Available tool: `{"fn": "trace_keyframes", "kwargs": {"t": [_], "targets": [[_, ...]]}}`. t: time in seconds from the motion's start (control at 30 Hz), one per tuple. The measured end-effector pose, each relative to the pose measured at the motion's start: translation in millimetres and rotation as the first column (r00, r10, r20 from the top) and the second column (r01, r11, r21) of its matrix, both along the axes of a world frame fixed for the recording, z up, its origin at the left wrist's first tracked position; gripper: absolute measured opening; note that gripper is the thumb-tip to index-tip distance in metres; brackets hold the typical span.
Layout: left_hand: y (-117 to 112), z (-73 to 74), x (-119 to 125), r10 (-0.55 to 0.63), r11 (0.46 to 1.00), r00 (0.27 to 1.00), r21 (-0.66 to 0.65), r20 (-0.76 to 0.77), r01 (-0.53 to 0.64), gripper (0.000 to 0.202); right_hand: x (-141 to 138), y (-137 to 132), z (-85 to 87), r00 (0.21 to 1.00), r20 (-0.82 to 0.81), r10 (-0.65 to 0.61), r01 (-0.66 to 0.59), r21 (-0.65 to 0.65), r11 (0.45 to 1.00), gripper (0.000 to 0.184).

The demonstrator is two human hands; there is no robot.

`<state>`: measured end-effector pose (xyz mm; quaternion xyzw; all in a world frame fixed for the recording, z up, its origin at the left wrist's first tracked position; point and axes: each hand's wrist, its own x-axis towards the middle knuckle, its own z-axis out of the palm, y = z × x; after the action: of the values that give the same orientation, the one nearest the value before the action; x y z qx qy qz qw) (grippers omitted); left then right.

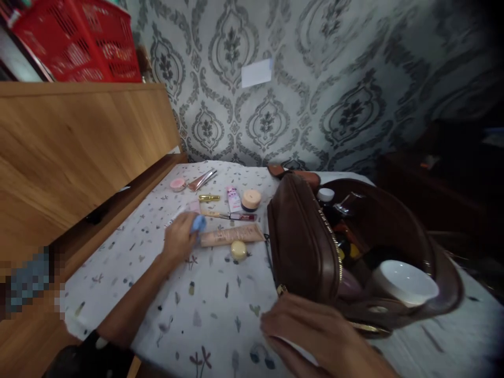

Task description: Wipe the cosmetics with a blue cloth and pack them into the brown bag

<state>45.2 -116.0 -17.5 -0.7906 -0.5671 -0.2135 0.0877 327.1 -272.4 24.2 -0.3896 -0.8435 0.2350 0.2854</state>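
My left hand (179,239) reaches across the patterned bedsheet (205,310) and is closed around a small blue object (198,224), right beside a beige tube (232,235). A round yellow lid or jar (238,250) lies just below the tube. My right hand (315,333) is low in the view, fingers curled over something white, next to the front of an open brown bag (303,247). Inside the bag sits a white jar or cup (405,283) among other bottles.
More cosmetics lie on the sheet: a pink round compact (177,184), a gold tube (209,198), a pink tube (233,199), a peach-lidded jar (251,199), a pencil (228,215). A wooden headboard (79,147) stands left, with a red basket (79,42) above. Patterned wallpaper is behind.
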Motion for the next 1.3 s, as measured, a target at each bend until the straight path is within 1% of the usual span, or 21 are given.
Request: {"fn": "trace_keyframes", "kwargs": {"t": [0.03,0.07,0.13,0.17,0.23,0.3,0.43,0.53,0.63,0.7,0.8,0.9,0.97,1.03,1.1,1.17,1.23,1.3], "targets": [[9,0.4,-6,0.116,0.993,0.993,-0.009,-0.031,-0.116,0.035,-12,5,0.9,1.0,0.008,0.025,-0.024,-0.055,0.998,0.028],[16,0.0,-12,0.199,0.979,0.977,-0.027,-0.074,-0.201,0.039,-22,11,-0.2,0.999,-0.008,0.05,-0.051,-0.089,0.995,0.027],[27,-3.3,-23,0.311,0.942,0.937,-0.082,-0.158,-0.327,0.044,-35,23,-6.3,0.998,-0.033,0.044,-0.05,-0.194,0.98,0.021],[31,-5.9,-28,0.336,0.925,0.923,-0.119,-0.187,-0.361,0.046,-41,29,-10.6,0.999,-0.046,0.022,-0.033,-0.242,0.97,0.02],[34,-11.4,-35,0.343,0.912,0.916,-0.16,-0.207,-0.377,0.045,-49,38,-20.1,0.996,-0.089,-0.007,-0.024,-0.341,0.94,0.019],[34,-15.1,-39,0.321,0.921,0.925,-0.16,-0.203,-0.355,0.041,-57,45,-30.7,0.988,-0.143,-0.057,-0.006,-0.403,0.915,0.02],[31,-14.7,-38,0.32,0.924,0.932,-0.158,-0.171,-0.347,0.033,-62,49,-55.0,0.961,-0.22,-0.166,0.056,-0.434,0.899,0.02],[32,-12.8,-37,0.343,0.913,0.929,-0.183,-0.137,-0.364,0.029,-60,50,-70.0,0.948,-0.268,-0.174,0.043,-0.434,0.9,0.017],[35,-13.6,-38,0.368,0.902,0.922,-0.196,-0.119,-0.385,0.023,-58,51,-76.7,0.939,-0.307,-0.157,0.016,-0.416,0.909,0.017],[38,-15.1,-40,0.383,0.896,0.918,-0.198,-0.107,-0.397,0.021,-57,51,-77.4,0.935,-0.319,-0.152,0.007,-0.413,0.911,0.018],[39,-16.1,-42,0.394,0.891,0.915,-0.21,-0.086,-0.403,0.023,-57,52,-77.5,0.935,-0.319,-0.151,0.007,-0.412,0.911,0.018],[37,-14.6,-43,0.345,0.908,0.936,-0.226,-0.07,-0.352,0.026,-56,52,-79.3,0.932,-0.328,-0.152,0.001,-0.419,0.908,0.018],[34,-13.1,-45,0.264,0.932,0.962,-0.24,-0.068,-0.272,0.025,-55,53,-80.4,0.931,-0.331,-0.157,-0.001,-0.432,0.902,0.018],[30,-12.1,-48,0.158,0.947,0.985,-0.271,-0.072,-0.171,0.024,-54,52,-80.4,0.928,-0.336,-0.163,-0.003,-0.443,0.896,0.018],[26,-11.5,-52,0.067,0.947,0.996,-0.311,-0.067,-0.084,0.026,-53,52,-79.1,0.922,-0.351,-0.162,-0.018,-0.457,0.889,0.018],[23,-10.0,-55,0.02,0.942,0.999,-0.334,-0.043,-0.033,0.028,-53,51,-77.3,0.916,-0.37,-0.157,-0.035,-0.464,0.885,0.018],[20,-5.6,-54,0.008,0.948,0.999,-0.317,0.038,0.004,0.027,-52,51,-76.1,0.909,-0.387,-0.157,-0.042,-0.458,0.888,0.018],[12,2.9,-47,-0.009,0.956,0.978,-0.286,0.21,0.07,0.028,-51,51,-76.5,0.9,-0.407,-0.159,-0.044,-0.446,0.894,0.019]]}}
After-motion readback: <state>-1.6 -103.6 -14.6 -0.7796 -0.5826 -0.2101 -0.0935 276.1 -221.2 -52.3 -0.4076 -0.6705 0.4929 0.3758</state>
